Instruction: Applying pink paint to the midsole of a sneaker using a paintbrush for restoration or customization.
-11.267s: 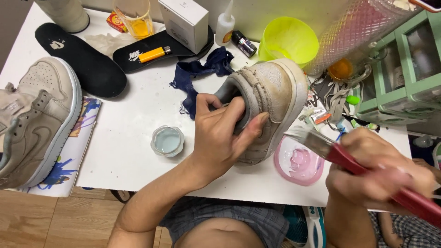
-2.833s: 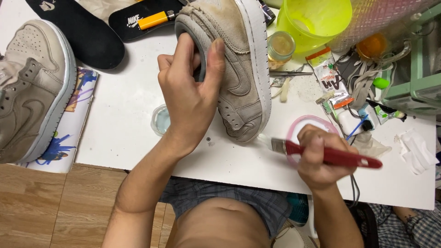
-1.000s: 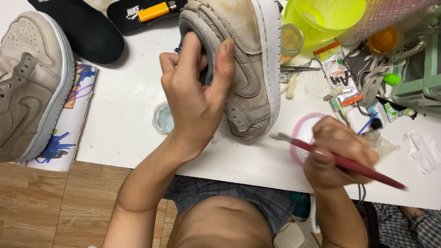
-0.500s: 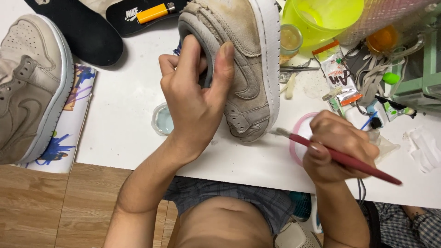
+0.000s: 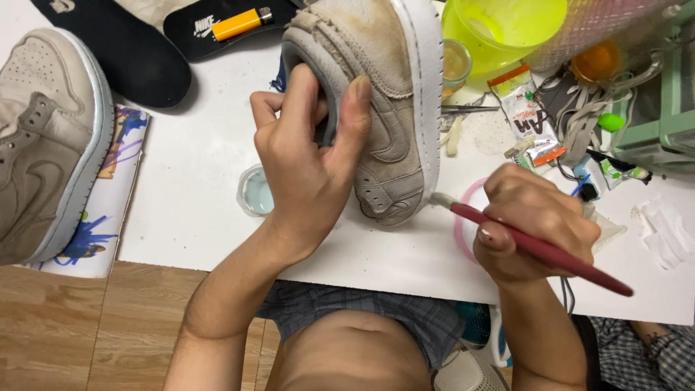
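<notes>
**Hands on sneaker and brush at white table**

Left hand (image 5: 308,156), frame centre, is clamped on the collar of a beige sneaker (image 5: 384,101): thumb over the outer side, fingers curled into the opening. Sneaker lies on its side, toe toward the lower edge, heel cut off at the top, white sole edge facing right, grime on the upper. Right hand (image 5: 532,221), centre right, is closed around a red-handled brush (image 5: 536,246), pinched pen-style. Bristle tip points left and sits just beside the sneaker's toe, at the sole edge; can't tell if it touches.

Left to right across the frame. Far left: second beige sneaker (image 5: 43,137), resting on a printed sheet with blue and purple marks (image 5: 108,217) at the table edge. Upper left: two black insoles (image 5: 123,51), an orange lighter (image 5: 242,23) lying on the right-hand one. White table (image 5: 195,181) bare in between. Small clear cup with pale bluish liquid (image 5: 255,192), just left of the left wrist. Above the sneaker's right side: small glass jar (image 5: 456,65), then a yellow-green plastic bowl (image 5: 507,29) at the top edge. Pink-rimmed dish (image 5: 463,217), mostly hidden under the right hand. Right of the sneaker: a torn sachet (image 5: 525,112), tangled grey laces (image 5: 579,123), green shelf frame (image 5: 670,87) at the far right, crumpled white tissue (image 5: 662,232) below it. Wood floor (image 5: 58,326) in the lower left.
</notes>
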